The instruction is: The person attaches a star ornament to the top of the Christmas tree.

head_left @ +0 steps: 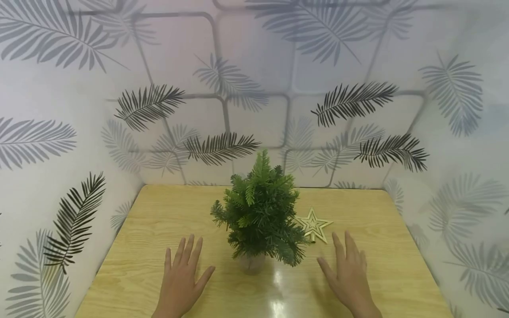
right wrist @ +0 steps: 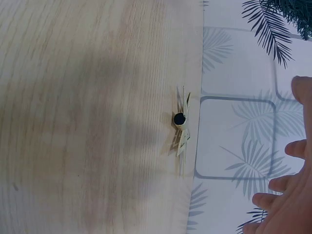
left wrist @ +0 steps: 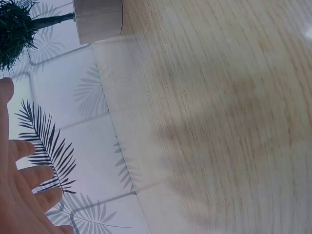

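Scanning rightward, I record the left hand (head_left: 180, 280), fingers spread, toward the left edge of the desk (head_left: 167, 212); a green tree (head_left: 262, 216) upright mid-desk; a gold star (head_left: 312, 225) lying toward the far edge; then the right hand (head_left: 350, 276), fingers extended, toward the right edge. Hands stand apart.

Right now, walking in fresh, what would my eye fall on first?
Most likely the bushy green tree, standing near the middle of the wood-grained table. Just to its right lies a gold star, while the left hand and right hand, both empty, frame the tree on either side.
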`<state>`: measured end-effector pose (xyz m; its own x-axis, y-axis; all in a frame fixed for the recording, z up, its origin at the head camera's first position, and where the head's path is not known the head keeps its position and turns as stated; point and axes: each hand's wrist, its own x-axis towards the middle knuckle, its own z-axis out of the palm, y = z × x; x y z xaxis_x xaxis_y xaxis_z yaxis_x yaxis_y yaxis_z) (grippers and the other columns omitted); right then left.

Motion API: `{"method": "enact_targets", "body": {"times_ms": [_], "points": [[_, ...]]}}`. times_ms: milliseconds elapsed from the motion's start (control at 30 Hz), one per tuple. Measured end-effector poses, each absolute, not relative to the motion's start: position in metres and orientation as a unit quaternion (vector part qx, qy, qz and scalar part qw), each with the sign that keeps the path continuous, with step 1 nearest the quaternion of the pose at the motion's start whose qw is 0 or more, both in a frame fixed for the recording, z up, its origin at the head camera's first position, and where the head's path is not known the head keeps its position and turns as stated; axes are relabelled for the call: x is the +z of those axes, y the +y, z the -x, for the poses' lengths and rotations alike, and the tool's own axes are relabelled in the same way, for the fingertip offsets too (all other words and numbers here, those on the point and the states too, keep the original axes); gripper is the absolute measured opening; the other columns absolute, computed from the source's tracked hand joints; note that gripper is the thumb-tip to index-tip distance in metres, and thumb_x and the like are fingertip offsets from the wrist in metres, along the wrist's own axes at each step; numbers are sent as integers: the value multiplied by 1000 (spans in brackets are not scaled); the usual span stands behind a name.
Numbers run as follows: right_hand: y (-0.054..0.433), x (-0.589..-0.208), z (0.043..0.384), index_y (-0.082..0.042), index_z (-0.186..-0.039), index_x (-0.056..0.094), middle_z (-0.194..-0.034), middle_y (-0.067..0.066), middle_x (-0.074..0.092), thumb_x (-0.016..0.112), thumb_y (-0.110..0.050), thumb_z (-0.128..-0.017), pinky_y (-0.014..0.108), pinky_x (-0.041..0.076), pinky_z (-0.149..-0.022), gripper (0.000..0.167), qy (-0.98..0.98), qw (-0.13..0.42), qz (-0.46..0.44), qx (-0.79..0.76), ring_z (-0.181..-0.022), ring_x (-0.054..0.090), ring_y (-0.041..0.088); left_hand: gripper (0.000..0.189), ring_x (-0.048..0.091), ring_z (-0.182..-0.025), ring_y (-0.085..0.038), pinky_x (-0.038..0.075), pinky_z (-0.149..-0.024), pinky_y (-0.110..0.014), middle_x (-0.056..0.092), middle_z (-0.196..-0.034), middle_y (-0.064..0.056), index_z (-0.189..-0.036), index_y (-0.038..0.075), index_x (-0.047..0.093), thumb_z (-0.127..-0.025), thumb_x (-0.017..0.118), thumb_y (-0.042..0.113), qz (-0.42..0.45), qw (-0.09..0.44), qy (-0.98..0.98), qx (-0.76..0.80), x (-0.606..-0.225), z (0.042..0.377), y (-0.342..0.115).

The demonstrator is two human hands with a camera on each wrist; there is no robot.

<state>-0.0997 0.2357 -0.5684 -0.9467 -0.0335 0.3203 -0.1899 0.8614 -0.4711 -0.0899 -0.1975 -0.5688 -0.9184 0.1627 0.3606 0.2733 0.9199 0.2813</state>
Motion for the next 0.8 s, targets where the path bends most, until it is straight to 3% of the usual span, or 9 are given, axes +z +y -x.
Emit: {"method": "enact_targets", "body": {"times_ms": [233,533,800], "points": [[234,-571,99,0,-157,36,-161,34,24,70,-31,-99,81,14,-110,73,-937,180,-71,290,-142,28,60,84,30,-150,-42,20,-114,-72,37,-162,-19,-161,10,37,-95,71,49,116,173,-962,-177,-572,89,-197],[232,-573,97,1,-156,35,-159,36,27,68,-30,-101,83,19,-105,72,-935,159,-65,309,-141,29,61,84,31,-149,-44,23,-112,-73,36,-163,-17,-161,9,36,-95,71,49,123,180,-957,-189,-571,89,-194],[234,-578,101,6,-151,41,-151,37,40,71,-26,-99,82,29,-99,69,-936,180,-82,291,-132,42,60,86,31,-149,-44,25,-113,-72,33,-165,-17,-162,10,34,-96,69,51,141,186,-953,-192,-563,91,-187]]}}
